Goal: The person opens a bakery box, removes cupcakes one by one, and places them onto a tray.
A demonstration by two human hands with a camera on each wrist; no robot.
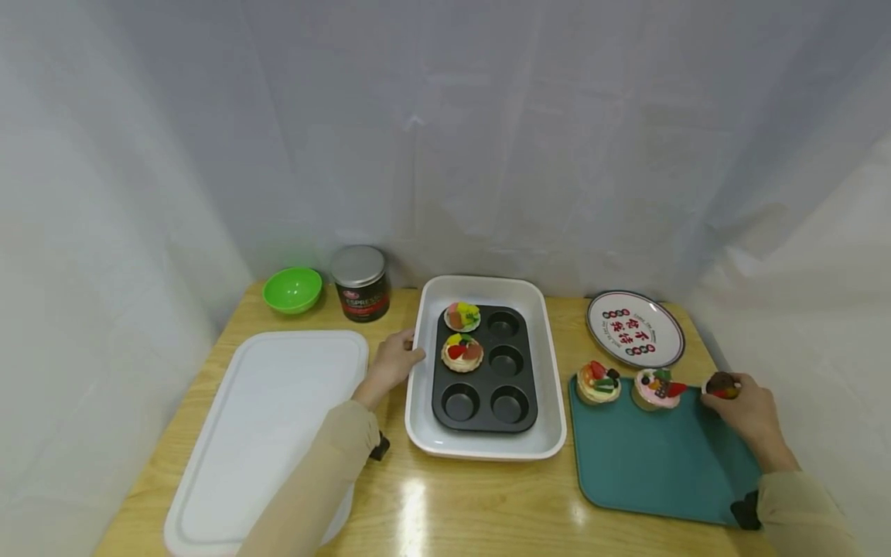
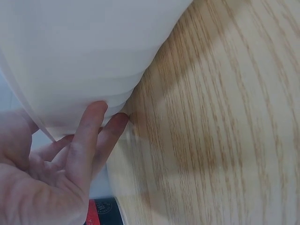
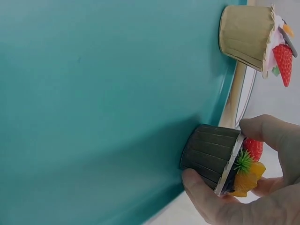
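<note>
My left hand [image 1: 395, 357] holds the left rim of a deep white tray [image 1: 556, 387]; in the left wrist view its fingers [image 2: 86, 133] lie along the tray's outer wall and the thumb goes over the rim. Inside the tray is a dark muffin pan [image 1: 485, 418], with two fruit-topped cakes [image 1: 462, 353] in its left column. At the far right corner of a teal tray [image 1: 654, 464], my right hand [image 1: 753, 414] pinches a dark-wrapped cupcake [image 3: 211, 152] topped with fruit. Its base is at the teal tray's edge; whether it touches is unclear.
Two more cupcakes, one cream [image 1: 597, 384] and one pink [image 1: 657, 390], stand along the teal tray's back edge. Behind them lies a white plate [image 1: 633, 329] with red characters. A white lid-like board [image 1: 278, 418], green bowl [image 1: 292, 291] and espresso tin [image 1: 360, 283] are left.
</note>
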